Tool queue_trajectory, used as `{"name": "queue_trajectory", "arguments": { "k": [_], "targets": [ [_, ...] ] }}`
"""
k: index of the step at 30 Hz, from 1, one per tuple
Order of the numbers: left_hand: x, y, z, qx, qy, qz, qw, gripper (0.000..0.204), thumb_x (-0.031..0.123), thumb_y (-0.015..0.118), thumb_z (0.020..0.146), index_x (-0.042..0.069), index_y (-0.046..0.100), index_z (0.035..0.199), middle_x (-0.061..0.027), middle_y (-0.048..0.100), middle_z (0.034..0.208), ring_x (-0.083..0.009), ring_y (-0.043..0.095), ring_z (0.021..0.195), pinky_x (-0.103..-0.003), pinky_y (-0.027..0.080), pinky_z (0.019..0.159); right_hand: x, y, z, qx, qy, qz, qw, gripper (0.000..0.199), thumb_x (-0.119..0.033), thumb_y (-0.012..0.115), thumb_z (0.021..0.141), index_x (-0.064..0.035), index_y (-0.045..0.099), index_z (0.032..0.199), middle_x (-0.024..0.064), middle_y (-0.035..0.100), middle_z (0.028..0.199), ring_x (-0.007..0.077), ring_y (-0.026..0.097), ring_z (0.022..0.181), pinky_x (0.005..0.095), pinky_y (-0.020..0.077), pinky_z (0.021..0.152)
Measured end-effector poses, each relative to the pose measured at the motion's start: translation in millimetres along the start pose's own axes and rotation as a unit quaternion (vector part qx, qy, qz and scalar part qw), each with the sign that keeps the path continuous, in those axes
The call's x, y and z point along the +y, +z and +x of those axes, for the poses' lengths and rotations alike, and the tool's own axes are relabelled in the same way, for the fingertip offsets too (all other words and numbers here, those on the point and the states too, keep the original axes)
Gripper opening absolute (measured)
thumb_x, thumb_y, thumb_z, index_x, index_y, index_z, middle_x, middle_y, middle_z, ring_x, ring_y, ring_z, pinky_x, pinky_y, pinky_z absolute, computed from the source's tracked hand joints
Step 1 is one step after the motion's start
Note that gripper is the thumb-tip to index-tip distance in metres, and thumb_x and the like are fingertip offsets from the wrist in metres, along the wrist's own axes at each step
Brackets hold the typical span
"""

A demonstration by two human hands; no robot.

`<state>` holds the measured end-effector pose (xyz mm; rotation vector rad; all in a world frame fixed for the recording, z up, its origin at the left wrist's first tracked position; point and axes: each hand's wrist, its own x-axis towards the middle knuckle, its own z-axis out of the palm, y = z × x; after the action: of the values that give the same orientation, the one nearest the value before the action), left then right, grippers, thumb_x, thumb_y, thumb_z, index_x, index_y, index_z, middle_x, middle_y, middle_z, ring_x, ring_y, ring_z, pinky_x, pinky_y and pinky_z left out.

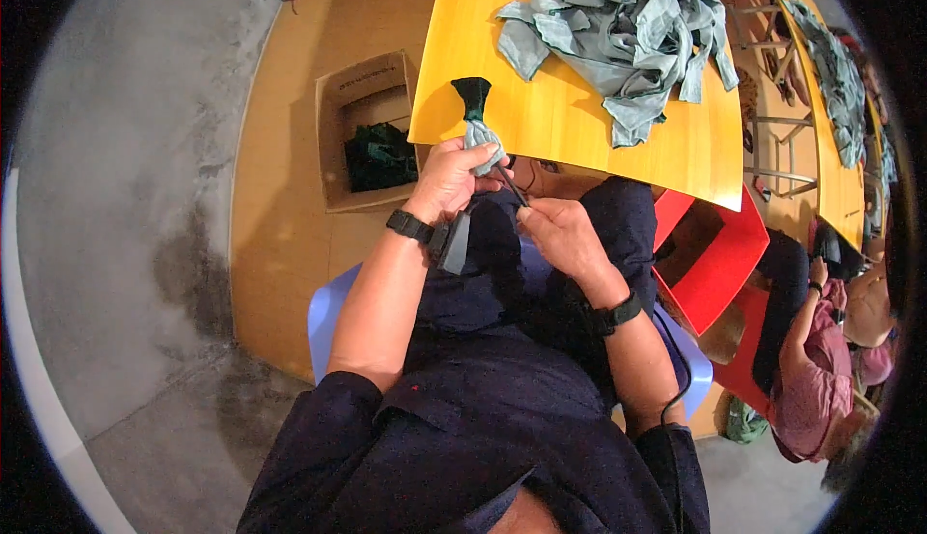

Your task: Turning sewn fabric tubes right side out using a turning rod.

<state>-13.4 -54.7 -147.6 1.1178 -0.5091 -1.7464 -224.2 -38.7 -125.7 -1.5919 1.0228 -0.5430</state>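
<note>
My left hand (446, 179) pinches a small fabric piece (486, 140) at the near left corner of the yellow table (565, 138). The piece is pale grey-green where I grip it, and its flared far end is dark green. A thin dark rod (512, 184) runs from the pale part of the fabric to my right hand (563, 233), whose fingers are closed on it. Whether the rod's tip sits inside the fabric is hidden by my left fingers. Farther off on the table lies a heap of crumpled grey-green fabric pieces (647, 37).
Left of the table, an open cardboard box (333, 162) on the floor holds dark green fabric pieces (379, 157). A red open-sided stool (715, 268) stands by my right knee. At right, a person in pink (816, 379) sits near another yellow table (838, 186) with more fabric.
</note>
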Motion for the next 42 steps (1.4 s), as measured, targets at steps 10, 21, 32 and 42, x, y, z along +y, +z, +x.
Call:
{"name": "queue_trajectory", "arguments": {
  "k": [10, 21, 32, 42],
  "targets": [
    [-12.0, 17.2, -10.5, 0.005, -0.003, -0.097, 0.995, 0.018, 0.022, 0.06, 0.095, 0.005, 0.063, 0.101, -0.01, 0.069, 0.091, -0.0263, 0.069, 0.083, -0.036, 0.055, 0.072, -12.6, 19.5, 5.7, 0.048, 0.058, 0.093, 0.993, 0.024, -0.016, 0.058, 0.095, 0.0025, 0.059, 0.078, 0.0075, 0.052, 0.06, 0.0171, 0.049, 0.052, 0.0313, 0.0398, 0.05],
    [17.7, 5.1, -5.8, -0.028, 0.052, -0.257, 0.965, 0.042, 0.044, 0.056, 0.095, 0.005, 0.062, 0.111, -0.0174, 0.066, 0.114, -0.0336, 0.062, 0.108, -0.044, 0.05, 0.086, -30.6, 5.2, -4.6, 0.087, -0.088, -0.087, 0.989, 0.02, -0.014, 0.06, 0.091, 0.0015, 0.056, 0.08, 0.0245, 0.056, 0.07, 0.0441, 0.059, 0.068, 0.0464, 0.0456, 0.056],
    [2.2, 19.6, -22.0, -0.048, 0.115, -0.18, 0.976, 0.037, 0.036, 0.056, 0.097, 0.001, 0.066, 0.104, -0.014, 0.07, 0.101, -0.029, 0.066, 0.097, -0.04, 0.052, 0.085, -39.0, 13.9, -14.0, 0.135, -0.128, -0.14, 0.973, 0.019, -0.014, 0.061, 0.091, -0.0024, 0.054, 0.077, 0.0221, 0.056, 0.066, 0.0424, 0.059, 0.063, 0.0481, 0.0457, 0.054],
    [20.9, 45.1, -41.7, -0.026, 0.153, -0.189, 0.97, 0.032, 0.033, 0.053, 0.099, 0.004, 0.066, 0.103, -0.0106, 0.069, 0.099, -0.0284, 0.066, 0.094, -0.039, 0.05, 0.082, -53.2, 13.7, -0.2, 0.124, -0.145, -0.109, 0.976, 0.018, -0.013, 0.061, 0.091, -0.0013, 0.055, 0.079, 0.0223, 0.056, 0.066, 0.0421, 0.059, 0.063, 0.0466, 0.0451, 0.053]
  ]
}}
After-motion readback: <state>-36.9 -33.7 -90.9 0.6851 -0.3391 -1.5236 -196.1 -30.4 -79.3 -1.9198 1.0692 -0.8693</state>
